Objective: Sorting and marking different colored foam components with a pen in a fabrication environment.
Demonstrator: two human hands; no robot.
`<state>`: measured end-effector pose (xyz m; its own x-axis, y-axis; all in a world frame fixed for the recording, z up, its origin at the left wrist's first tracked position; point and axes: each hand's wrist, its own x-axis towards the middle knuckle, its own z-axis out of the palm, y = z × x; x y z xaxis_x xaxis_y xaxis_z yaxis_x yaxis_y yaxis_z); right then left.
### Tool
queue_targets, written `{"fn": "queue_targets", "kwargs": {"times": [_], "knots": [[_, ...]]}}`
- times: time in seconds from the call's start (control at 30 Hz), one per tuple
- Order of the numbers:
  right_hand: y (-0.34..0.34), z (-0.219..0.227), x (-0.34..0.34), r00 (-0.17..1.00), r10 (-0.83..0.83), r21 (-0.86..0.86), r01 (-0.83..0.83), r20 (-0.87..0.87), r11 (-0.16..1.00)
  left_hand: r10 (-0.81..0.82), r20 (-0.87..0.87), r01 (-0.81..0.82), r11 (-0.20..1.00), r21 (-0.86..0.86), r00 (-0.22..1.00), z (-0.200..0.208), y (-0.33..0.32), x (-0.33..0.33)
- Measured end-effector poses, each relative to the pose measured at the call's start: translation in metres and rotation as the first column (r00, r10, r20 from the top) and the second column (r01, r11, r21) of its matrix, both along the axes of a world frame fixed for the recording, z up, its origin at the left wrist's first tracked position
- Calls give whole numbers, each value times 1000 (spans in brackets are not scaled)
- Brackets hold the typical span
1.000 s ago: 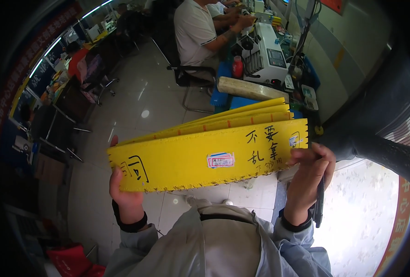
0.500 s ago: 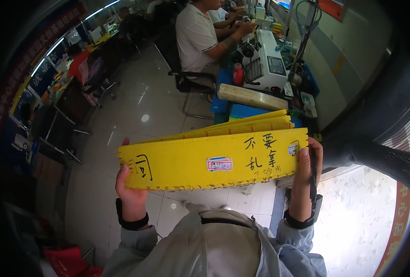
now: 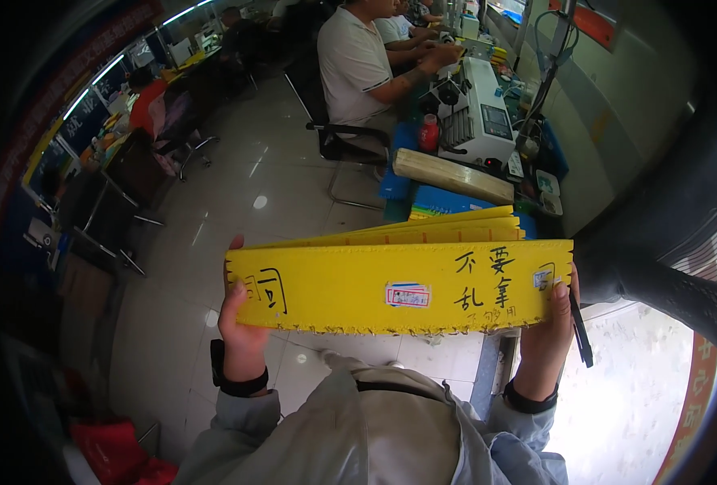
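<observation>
Compared with a second ago, the yellow folding crate (image 3: 399,284) sits more level and squarer in view. Left hand (image 3: 241,327) grips its left end, right hand (image 3: 550,331) its right end, both clamped on the flattened panels held above the tiled floor (image 3: 237,202). A black pen (image 3: 580,331) hangs by the right hand. Behind, a seated person (image 3: 358,65) works at a bench (image 3: 536,170).

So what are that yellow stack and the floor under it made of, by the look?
The yellow stack looks like corrugated plastic or stiff card: matte, flat sheets with notched edges, marked with pen and stickers. I can't tell which. The floor looks like glazed tile: pale, glossy, with grout lines and lamp reflections.
</observation>
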<state>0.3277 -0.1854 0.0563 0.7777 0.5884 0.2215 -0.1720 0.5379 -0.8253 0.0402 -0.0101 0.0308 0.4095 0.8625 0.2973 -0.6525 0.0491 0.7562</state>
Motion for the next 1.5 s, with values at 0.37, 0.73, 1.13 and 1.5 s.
{"fn": "queue_targets", "kwargs": {"times": [0.37, 0.73, 1.13, 1.5], "knots": [[-2, -26, 19, 983, 175, -79, -171, 50, 982, -26, -13, 23, 983, -183, 1000, 4, -3, -3], [2, -31, 15, 978, 164, -108, -178, -132, 978, -130, -8, 129, 988, -82, 991, -13, 0, -15], [4, -33, 18, 953, 229, -69, -247, -199, 967, -50, -120, 22, 974, -228, 992, -14, -4, -21], [-1, -31, 22, 941, 236, -40, -253, -243, 967, -232, 0, 228, 954, -193, 973, -4, -2, -23]]}}
